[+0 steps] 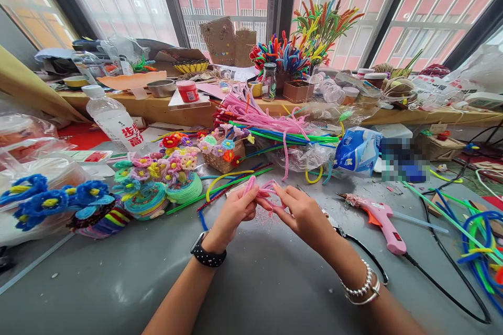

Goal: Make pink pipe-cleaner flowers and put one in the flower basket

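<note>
Pink pipe cleaners (268, 188), bent into loops, are held up between both hands over the grey table. My left hand (239, 205), with a dark watch on its wrist, pinches the left end of the loops. Fingers and thumb of my right hand (301, 212) close on their right side. Part of the loops is hidden behind the fingers. Beyond the hands lies a heap of long pink pipe cleaners (263, 112) on clear plastic, with green and blue ones (291, 137) among them. A pink glue gun (379, 219) rests to the right of my right hand.
Pipe-cleaner flowers in small round pots (183, 188) and a flower basket (222, 156) stand at left, beside a tilted bottle (118, 123). A blue tissue pack (357, 151) is at right. The glue gun's black cord (444, 293) loops along the right; a cluttered ledge (157, 107) runs behind.
</note>
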